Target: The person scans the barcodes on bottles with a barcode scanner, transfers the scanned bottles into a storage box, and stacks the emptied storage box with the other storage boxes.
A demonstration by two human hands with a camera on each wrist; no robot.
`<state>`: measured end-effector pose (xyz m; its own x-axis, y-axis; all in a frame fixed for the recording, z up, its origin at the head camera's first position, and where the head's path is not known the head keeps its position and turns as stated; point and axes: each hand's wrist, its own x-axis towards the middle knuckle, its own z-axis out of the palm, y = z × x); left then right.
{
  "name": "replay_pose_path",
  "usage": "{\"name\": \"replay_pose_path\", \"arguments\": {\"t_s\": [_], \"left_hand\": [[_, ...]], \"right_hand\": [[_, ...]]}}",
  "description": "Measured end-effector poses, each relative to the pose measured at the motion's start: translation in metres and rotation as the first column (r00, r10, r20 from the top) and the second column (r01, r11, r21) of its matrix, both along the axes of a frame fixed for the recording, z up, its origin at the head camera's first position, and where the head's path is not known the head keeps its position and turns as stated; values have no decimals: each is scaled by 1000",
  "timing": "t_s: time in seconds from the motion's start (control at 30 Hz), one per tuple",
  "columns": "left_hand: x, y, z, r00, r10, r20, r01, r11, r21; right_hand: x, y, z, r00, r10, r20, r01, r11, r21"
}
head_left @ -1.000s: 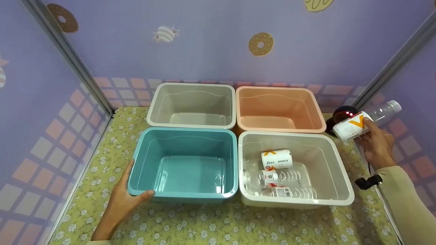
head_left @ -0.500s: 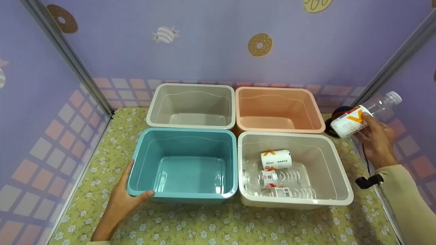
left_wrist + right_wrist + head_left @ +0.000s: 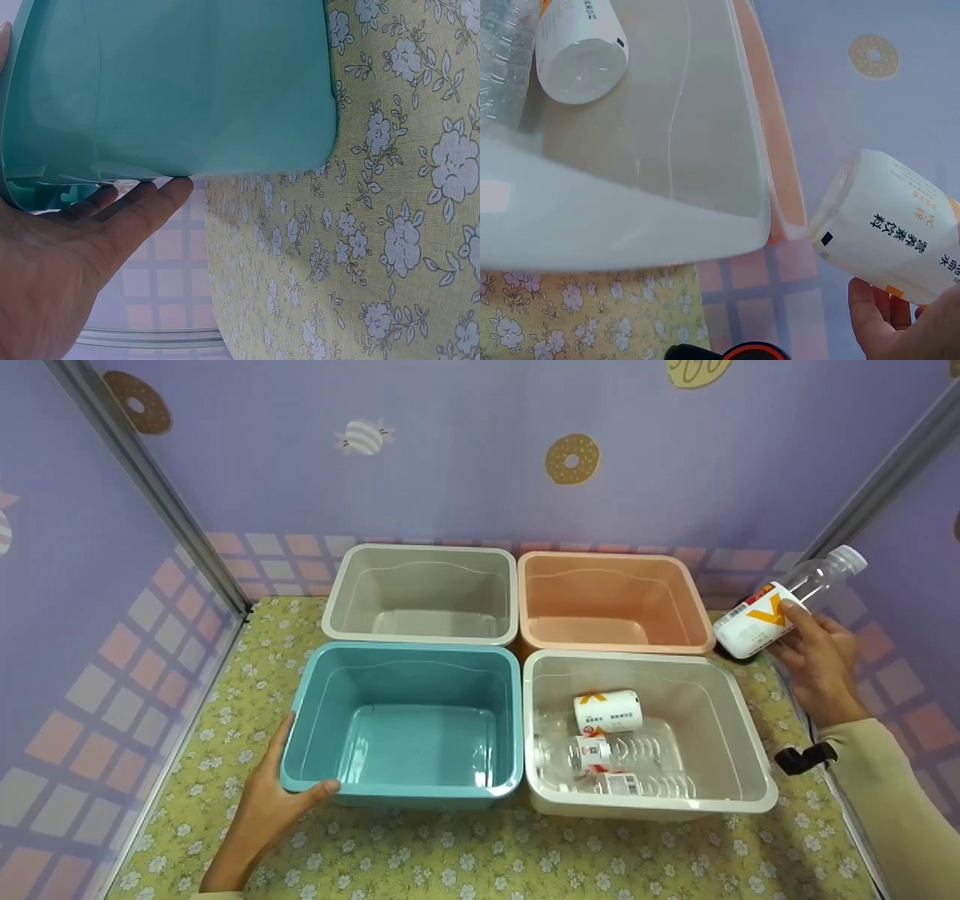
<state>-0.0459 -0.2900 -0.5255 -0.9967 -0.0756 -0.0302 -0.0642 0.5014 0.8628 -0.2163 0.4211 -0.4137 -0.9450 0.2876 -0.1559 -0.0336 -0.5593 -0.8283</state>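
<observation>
My right hand [image 3: 821,667] grips a clear plastic bottle [image 3: 757,622] with a white, orange-marked label, tilted with its white cap up and right. In the right wrist view the bottle [image 3: 892,225] shows its base, and fingertips touch the label. A dark device [image 3: 746,656], mostly hidden behind the bottle in the head view, shows a red ring in the right wrist view. My left hand [image 3: 274,799] rests at the near left corner of a teal bin [image 3: 420,790], thumb on the front rim. Its straight fingers [image 3: 154,206] lie along the bin's side.
A white bin [image 3: 652,804] at front right holds several lying bottles [image 3: 609,712]. Behind stand a grey bin [image 3: 424,548] and an orange bin [image 3: 611,559]. A flowered cloth [image 3: 420,855] covers the table; purple walls [image 3: 450,487] enclose the back and sides.
My right hand has moved the bottle up and then left, covering more of the dark device. Its red lights, visible earlier, are hidden in the head view. My left hand stays still.
</observation>
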Motion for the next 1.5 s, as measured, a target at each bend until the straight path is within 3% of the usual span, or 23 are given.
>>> {"name": "replay_pose_path", "arguments": {"t_s": [0.9, 1.5], "left_hand": [[1, 1, -1, 1000, 13, -11, -13, 1000, -1], [1, -1, 0, 1000, -4, -1, 4, 1000, -19]], "right_hand": [[-5, -24, -4, 998, 40, -42, -32, 983, 183], [-16, -35, -3, 996, 77, -53, -64, 975, 214]]}}
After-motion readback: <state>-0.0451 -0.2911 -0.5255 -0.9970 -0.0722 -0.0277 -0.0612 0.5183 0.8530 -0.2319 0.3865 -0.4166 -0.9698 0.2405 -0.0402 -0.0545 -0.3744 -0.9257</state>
